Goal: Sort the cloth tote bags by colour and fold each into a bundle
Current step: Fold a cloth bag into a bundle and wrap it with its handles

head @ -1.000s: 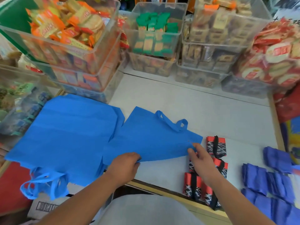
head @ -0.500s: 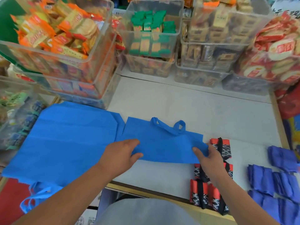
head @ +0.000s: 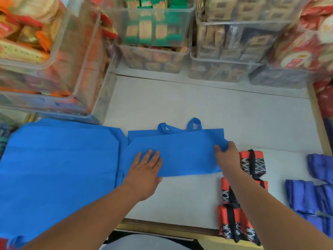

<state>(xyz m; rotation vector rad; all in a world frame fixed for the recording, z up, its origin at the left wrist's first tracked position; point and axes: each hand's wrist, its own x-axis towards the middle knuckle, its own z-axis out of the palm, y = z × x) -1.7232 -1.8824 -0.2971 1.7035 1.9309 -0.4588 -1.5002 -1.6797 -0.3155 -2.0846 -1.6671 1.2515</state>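
1. Pressing my left hand flat, fingers spread, on the left part of the bag anchors this fold. I judge it should bear down firmly so the cloth cannot slide toward the stack just beside it at the bench's left edge.
2. My right hand pinches the bag's right end, with the cloth gathered between thumb and fingers. I would carry that end across to the left in one level sweep, matching near edge to near edge.
3. The handles poke out past the bag's far edge. I think they want tucking in before the bundle is tightened, or they may spring loose.
4. The bag is bright blue, thin and matte. It is already folded into a long band across the middle of the bench, nearer the front edge, and a lower layer shows along its far side.
5. Right of it, red bundles with black straps run toward the front edge, partly hidden by my right forearm. Purple bundles lie at the right edge.
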